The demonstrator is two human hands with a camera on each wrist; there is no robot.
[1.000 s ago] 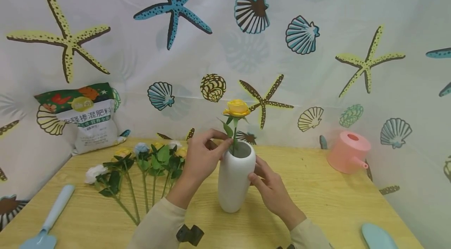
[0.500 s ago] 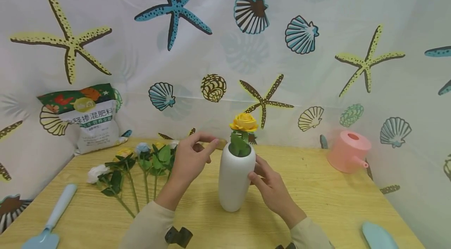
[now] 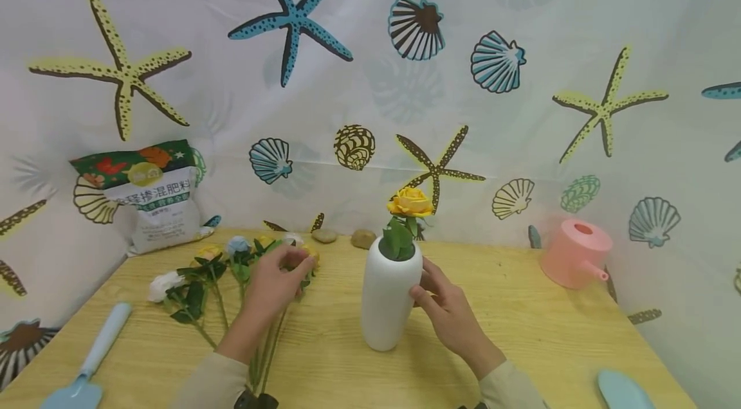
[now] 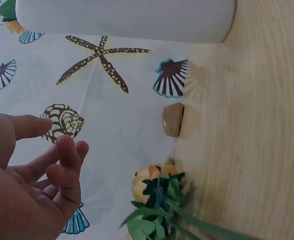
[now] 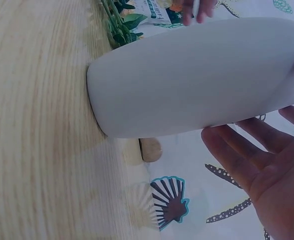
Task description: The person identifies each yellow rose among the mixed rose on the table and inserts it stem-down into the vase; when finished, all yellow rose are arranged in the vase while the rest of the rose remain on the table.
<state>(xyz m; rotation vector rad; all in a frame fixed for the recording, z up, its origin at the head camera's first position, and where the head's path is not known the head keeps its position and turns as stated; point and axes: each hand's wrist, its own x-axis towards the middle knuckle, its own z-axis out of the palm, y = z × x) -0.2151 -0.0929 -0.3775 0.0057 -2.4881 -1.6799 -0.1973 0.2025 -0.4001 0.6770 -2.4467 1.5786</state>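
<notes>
Right hand (image 3: 448, 312): your fingers lie nearly straight against the right side of the vase (image 3: 389, 296), thumb touching its wall; nothing clamped. The vase stands upright on the table (image 3: 521, 332), just left of your palm.
Rose (image 3: 409, 203): yellow, in the vase mouth, above your fingertips.
Left hand (image 3: 272, 283): fingers loosely curled, holding nothing, over the flowers (image 3: 222, 267) lying on the table, well left of the vase.
</notes>
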